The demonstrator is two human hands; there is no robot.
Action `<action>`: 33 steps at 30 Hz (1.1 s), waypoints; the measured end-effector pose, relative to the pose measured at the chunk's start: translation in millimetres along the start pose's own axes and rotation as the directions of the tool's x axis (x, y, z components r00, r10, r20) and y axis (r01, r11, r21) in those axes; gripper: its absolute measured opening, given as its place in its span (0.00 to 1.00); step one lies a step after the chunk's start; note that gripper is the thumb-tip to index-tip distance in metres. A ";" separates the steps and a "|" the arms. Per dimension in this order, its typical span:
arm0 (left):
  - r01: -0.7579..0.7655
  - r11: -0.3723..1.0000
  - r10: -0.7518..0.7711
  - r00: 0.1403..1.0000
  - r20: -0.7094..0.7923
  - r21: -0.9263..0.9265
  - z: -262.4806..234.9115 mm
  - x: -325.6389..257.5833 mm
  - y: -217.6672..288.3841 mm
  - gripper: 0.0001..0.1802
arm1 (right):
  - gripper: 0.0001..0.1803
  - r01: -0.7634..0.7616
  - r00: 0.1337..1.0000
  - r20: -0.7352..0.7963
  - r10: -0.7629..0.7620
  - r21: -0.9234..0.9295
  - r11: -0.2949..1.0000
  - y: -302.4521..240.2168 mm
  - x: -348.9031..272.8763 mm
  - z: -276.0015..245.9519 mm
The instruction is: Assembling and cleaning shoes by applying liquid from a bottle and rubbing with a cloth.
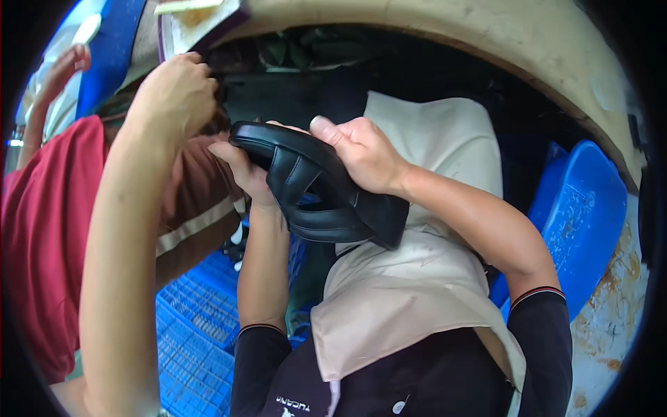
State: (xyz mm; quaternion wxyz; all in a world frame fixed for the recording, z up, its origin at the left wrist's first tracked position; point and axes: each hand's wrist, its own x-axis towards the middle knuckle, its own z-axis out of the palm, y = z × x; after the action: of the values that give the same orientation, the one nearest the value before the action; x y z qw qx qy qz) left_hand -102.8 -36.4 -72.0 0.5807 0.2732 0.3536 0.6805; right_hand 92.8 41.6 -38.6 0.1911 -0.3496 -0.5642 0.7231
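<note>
Held up in front of the chest: a black shoe upper [316, 187], leather-like, smooth and faintly glossy, with stitched seams running along its curved bands. Shaped as overlapping straps that arch over an open gap, with a broader flat flap hanging at the lower right end. Tilted, upper end toward the left, lower end toward the right.

Left hand [243, 170] under and behind the upper's left end, fingers curled closed round its edge, mostly hidden by the leather. Right hand [361, 153] on top at the right, thumb pressed flat on the outer face, remaining fingers wrapped behind it; closed on the piece. Both forearms bare, with black sleeves [538, 326] ending in a thin striped cuff.

Below the hands, a beige apron [417, 278] draped over the lap, creased, reaching up to a pale cloth behind the upper.

At the left, another person's arm [121, 229] rising from the lower edge, its hand [174, 94] bunched closed against the underside of a pale curved surface [486, 35] overhead; what it grips, not clear. Beside that arm, a red and brown garment [48, 229]. Farther left at the rim, one more hand [62, 66], raised with fingers loosely spread.

Blue crate [198, 326] with a gridded wall low between the arms. Blue plastic seat [587, 208] at the right, next to a rust-stained floor [615, 306].
</note>
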 end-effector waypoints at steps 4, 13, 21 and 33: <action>0.135 0.974 -0.059 0.925 0.374 -0.180 80.5 49.9 -20.0 0.42 | 0.24 0.209 0.968 -0.165 -0.188 0.120 0.971 -44.8 -27.5 -79.9; -0.245 0.675 0.109 0.966 0.234 0.696 204.6 50.4 -93.5 0.15 | 0.13 0.217 0.955 -0.151 -0.256 -0.235 0.948 -16.0 -97.9 -178.4; 0.112 0.827 -0.212 0.970 0.122 0.551 131.2 64.7 -49.8 0.08 | 0.16 0.121 0.992 -0.040 -0.119 0.044 0.992 27.9 -86.7 -170.4; 0.116 0.696 -0.304 0.942 0.144 0.708 117.3 68.5 -67.3 0.18 | 0.14 0.034 0.987 -0.157 -0.037 -0.020 0.999 21.1 -64.5 -119.6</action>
State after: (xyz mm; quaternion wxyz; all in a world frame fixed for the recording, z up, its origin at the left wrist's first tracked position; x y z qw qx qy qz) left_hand 17.0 55.2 -57.9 0.5508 0.5104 0.5344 0.3879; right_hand 225.6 73.9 -54.1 0.2448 -0.3970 -0.5598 0.6849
